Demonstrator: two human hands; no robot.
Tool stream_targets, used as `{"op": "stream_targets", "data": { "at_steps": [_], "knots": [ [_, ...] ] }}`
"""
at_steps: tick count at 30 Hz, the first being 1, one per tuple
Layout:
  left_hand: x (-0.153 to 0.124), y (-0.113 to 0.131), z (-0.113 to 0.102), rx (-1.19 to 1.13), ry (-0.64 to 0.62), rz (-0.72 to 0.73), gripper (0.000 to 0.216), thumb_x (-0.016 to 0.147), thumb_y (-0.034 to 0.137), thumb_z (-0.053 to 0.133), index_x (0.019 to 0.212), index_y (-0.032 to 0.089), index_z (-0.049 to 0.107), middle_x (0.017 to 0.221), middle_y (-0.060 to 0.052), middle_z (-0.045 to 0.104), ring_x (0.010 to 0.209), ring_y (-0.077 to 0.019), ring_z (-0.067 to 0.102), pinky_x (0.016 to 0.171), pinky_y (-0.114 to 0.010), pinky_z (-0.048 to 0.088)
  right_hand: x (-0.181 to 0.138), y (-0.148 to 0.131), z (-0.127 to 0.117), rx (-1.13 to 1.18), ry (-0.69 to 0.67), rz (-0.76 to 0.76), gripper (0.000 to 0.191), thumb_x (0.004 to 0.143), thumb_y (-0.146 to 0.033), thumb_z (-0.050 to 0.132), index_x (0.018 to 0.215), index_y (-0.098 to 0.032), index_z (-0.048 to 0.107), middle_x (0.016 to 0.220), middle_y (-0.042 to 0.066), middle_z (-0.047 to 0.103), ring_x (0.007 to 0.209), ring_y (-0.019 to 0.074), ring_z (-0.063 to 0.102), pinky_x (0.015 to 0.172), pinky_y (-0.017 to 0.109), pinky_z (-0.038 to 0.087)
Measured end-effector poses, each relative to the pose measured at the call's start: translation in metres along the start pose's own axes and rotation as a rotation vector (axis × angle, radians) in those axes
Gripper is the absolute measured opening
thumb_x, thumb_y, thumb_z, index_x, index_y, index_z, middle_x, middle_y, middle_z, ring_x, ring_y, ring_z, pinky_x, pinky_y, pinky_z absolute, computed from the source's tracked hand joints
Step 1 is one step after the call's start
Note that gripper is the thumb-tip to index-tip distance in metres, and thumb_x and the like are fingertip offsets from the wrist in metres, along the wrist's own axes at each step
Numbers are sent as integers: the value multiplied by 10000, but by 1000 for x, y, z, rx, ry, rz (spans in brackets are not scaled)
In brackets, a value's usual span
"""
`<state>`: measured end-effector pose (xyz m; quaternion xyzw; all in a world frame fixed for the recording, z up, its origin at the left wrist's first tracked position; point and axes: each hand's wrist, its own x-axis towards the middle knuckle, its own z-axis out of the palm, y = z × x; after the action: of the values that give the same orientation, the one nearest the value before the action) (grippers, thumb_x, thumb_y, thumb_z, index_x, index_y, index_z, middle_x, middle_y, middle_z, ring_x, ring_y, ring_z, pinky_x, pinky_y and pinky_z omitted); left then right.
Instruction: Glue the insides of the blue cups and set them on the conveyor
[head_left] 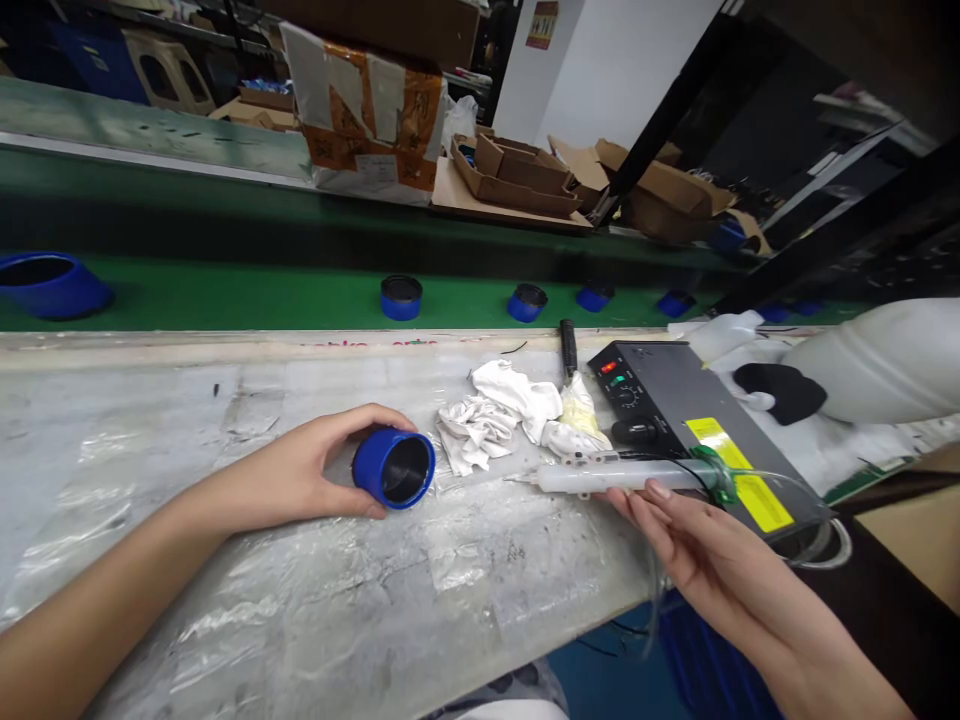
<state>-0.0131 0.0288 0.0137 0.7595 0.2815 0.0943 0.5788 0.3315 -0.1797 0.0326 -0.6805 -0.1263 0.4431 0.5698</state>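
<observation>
My left hand [330, 470] is closed around a short blue cylindrical housing [367, 468] with a dark inside, tilted so that its open end faces right and toward me. In my right hand [697, 530] lies a translucent dispensing syringe [622, 475], pinched from below between thumb and fingers. Its thin needle points left toward the blue housing, apart from it. A green fitting and a clear tube come off its rear end. Crumpled white cloths [480, 430] lie just beyond the needle.
A black dispenser control box [697, 400] with a yellow label stands right, beside a large white plastic bottle [892, 360]. A black-handled tool [568, 345] lies by the cloths. Several blue parts sit on the green conveyor belt [300, 300] behind. Cardboard boxes [517, 175] stand on the ledge above.
</observation>
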Motion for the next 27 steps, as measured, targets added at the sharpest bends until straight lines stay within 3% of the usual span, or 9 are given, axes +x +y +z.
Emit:
{"op": "stream_targets", "data": {
  "at_steps": [3, 6, 9, 12, 13, 15, 17, 21, 27],
  "knots": [
    [-1, 0, 0, -7, -2, -8, 636, 774, 427, 913, 1319, 314, 604, 1394, -67, 640, 1303, -345, 619, 1078, -469, 538, -19, 10, -1, 50, 73, 76, 670, 474, -388, 1071, 1056, -158, 829, 1184, 160, 774, 1086, 227, 771, 887, 119, 572],
    [-2, 4, 3, -37, 9, -1, 626, 753, 391, 925, 1294, 297, 624, 1363, -65, 653, 1284, -335, 625, 1076, -471, 534, -40, 21, 3, -54, 62, -4, 587, 552, -479, 1030, 1044, -224, 838, 1026, 120, 802, 692, 185, 767, 607, 162, 631],
    [-1, 3, 3, -117, 20, 70, 613, 728, 315, 935, 1268, 272, 650, 1326, -66, 668, 1260, -308, 633, 1066, -445, 527, -49, 20, 23, -450, -155, -464, 244, 895, -499, 795, 1011, -284, 811, 722, 13, 739, 437, 122, 612, 404, 176, 536],
    [0, -1, 1, -295, 34, 158, 651, 646, 230, 962, 1231, 234, 677, 1256, -70, 697, 1214, -286, 651, 1046, -412, 516, -34, 4, 62, -970, -317, -1176, 189, 1054, -249, 556, 1150, -284, 715, 1048, 42, 765, 803, 150, 765, 633, 187, 622],
    [-1, -2, 0, -376, 36, 165, 659, 624, 219, 966, 1220, 223, 685, 1227, -72, 708, 1178, -281, 665, 1022, -403, 520, -24, -2, 78, -1036, -336, -1281, 260, 1058, -208, 495, 1177, -269, 717, 1186, 87, 743, 998, 221, 773, 758, 280, 657],
    [-4, -4, -1, -553, 24, 157, 657, 599, 226, 966, 1201, 204, 706, 1164, -78, 732, 1087, -267, 692, 962, -381, 527, -2, -13, 107, -1179, -410, -1345, 374, 1025, -186, 484, 1319, -253, 705, 1374, 161, 666, 1055, 359, 758, 730, 470, 669],
    [-7, -5, -1, -714, -9, 155, 648, 584, 257, 963, 1185, 180, 733, 1102, -88, 753, 1008, -257, 707, 922, -366, 523, 16, -20, 128, -1271, -495, -1363, 379, 967, -161, 549, 1292, -219, 734, 1297, 184, 698, 984, 415, 757, 681, 550, 653],
    [-10, -9, 0, -834, -26, 180, 670, 551, 305, 960, 1168, 147, 751, 1040, -114, 766, 943, -262, 722, 906, -374, 527, 30, -22, 140, -1263, -560, -1392, 273, 955, -102, 527, 976, -212, 777, 912, 61, 745, 721, 271, 748, 578, 389, 614],
    [-7, -14, 2, -909, -74, 241, 751, 491, 122, 960, 1195, 197, 710, 1263, -168, 734, 1113, -301, 713, 927, -393, 550, 17, -20, 130, -950, -443, -1372, 120, 1025, -246, 620, 1082, -282, 720, 1051, -6, 755, 832, 134, 737, 639, 209, 575]
  ]
}}
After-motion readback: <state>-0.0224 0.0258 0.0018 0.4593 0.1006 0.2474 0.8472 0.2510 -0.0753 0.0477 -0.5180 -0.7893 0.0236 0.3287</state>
